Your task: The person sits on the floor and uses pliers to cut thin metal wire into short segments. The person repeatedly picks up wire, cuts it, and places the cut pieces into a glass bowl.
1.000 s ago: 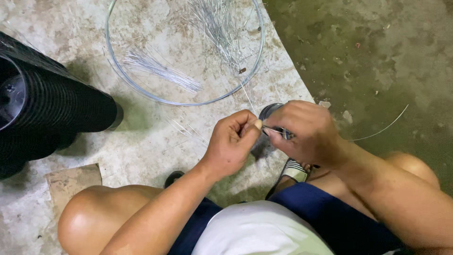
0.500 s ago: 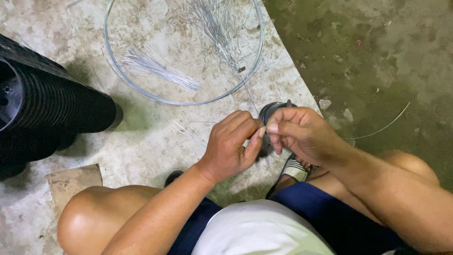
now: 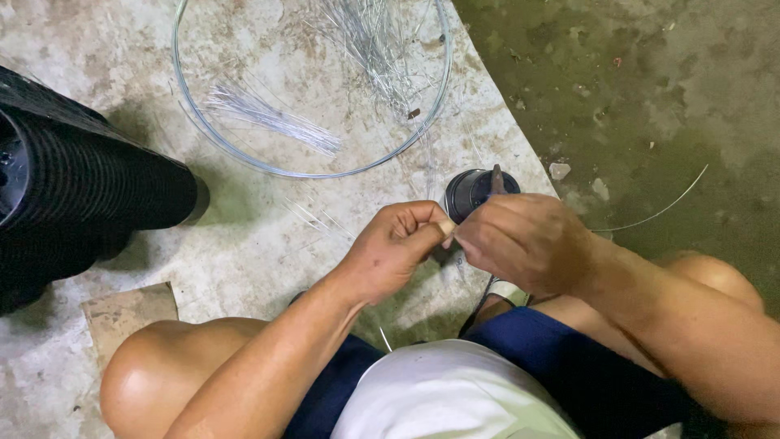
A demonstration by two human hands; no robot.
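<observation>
**Hands pinching thin wire above a small black pot**

Hands are meeting just in front of the small black pot [image 3: 475, 191], which is standing on the pale concrete floor [image 3: 244, 244]. The left hand [image 3: 390, 252] is closing thumb and forefinger on a short length of thin wire [image 3: 448, 236], too fine to trace fully. The right hand [image 3: 528, 240] is curling its fingers around the same spot; whether it is gripping the wire cannot be told. Compared with a second ago, both hands are sitting slightly lower and tighter together, uncovering more of the pot, suggesting the wire is being worked. Beyond the pot, a wire hoop [image 3: 313, 172] is enclosing loose wire bundles [image 3: 268, 118]. Left of the pot, stacked black pots [image 3: 89, 187] are lying sideways.
</observation>
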